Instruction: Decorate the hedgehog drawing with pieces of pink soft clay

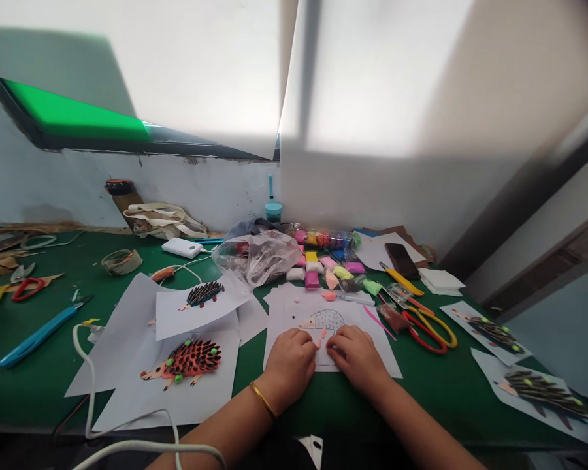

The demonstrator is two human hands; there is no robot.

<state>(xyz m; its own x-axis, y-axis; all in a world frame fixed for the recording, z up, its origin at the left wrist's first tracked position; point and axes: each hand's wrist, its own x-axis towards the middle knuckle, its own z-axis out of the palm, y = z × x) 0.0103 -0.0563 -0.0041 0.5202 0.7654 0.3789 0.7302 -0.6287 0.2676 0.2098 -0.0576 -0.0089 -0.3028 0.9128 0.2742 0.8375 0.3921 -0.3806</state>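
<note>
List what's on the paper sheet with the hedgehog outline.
On the sheet: a hedgehog outline and small pink pieces between the left hand and right hand. The hands cover parts of its lower area; whatever lies beneath them can't be seen.

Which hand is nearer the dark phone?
Right. The right hand is in front and to the left of the dark phone; the left hand is farther left.

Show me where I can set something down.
Bare green table shows between the right forearm and the nearer hedgehog picture at far right. Another patch lies in front of the blue cutter, left of the white papers. Beyond the drawing sheet it's crowded: colored packets, a plastic bag and a phone.
</note>
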